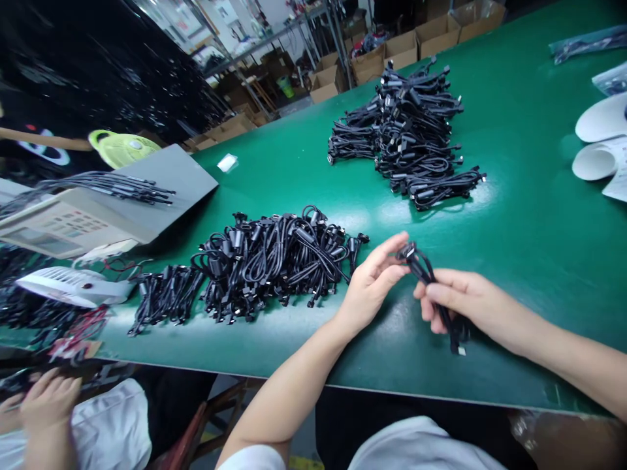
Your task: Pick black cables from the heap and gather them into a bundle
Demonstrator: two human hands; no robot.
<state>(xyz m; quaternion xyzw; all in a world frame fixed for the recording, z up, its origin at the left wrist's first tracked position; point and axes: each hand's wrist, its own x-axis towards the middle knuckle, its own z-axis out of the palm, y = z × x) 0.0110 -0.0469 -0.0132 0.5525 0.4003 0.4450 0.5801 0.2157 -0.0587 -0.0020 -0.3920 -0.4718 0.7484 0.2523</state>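
A folded black cable hangs between my two hands above the green table. My right hand is closed around its middle, the thumb pressed over the strands. A plug with a light metal tip hangs below that grip. My left hand has its thumb and fingers at the upper end, about the black connectors there. Left of my left hand lies a heap of black cables, each folded into a small bundle. Farther back is a second, stacked pile of cables.
On the left stand a beige device with cables across its top and a white fan-like object. A co-worker's hands are at lower left. White paper rolls lie far right. Cardboard boxes line the far edge.
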